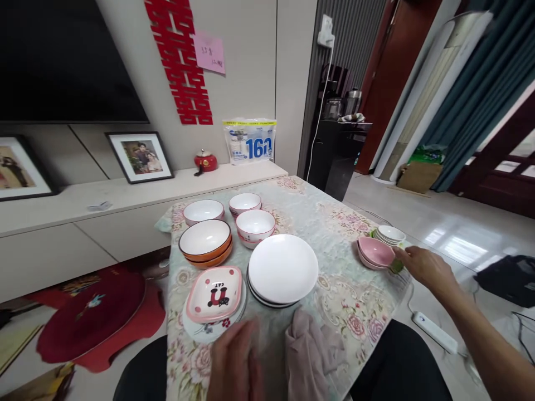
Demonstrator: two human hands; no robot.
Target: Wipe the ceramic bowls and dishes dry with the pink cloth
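Note:
At the table's right edge, my right hand point(425, 269) has its fingertips at the rim of a pink bowl point(377, 252), stacked on another; its lower fingers are partly hidden. My left hand point(234, 361), slightly blurred, is at the near edge with fingers loosely stretched and nothing visible in them. It is nearest the square pink cat plate point(216, 294), which lies on a floral plate point(196, 331). To its right are stacked white plates point(284, 268) and a crumpled greyish-pink cloth point(311, 356). Small white dishes point(390, 233) are stacked behind the pink bowls.
Orange bowls point(204, 240), a red-rimmed bowl point(256, 225) and other white-lined bowls point(203, 210) stand on the far left of the floral-covered table point(334, 267). Behind is a cabinet with a package point(251, 146), red pot point(205, 161) and framed photo point(141, 157). A power strip point(434, 332) lies on the floor.

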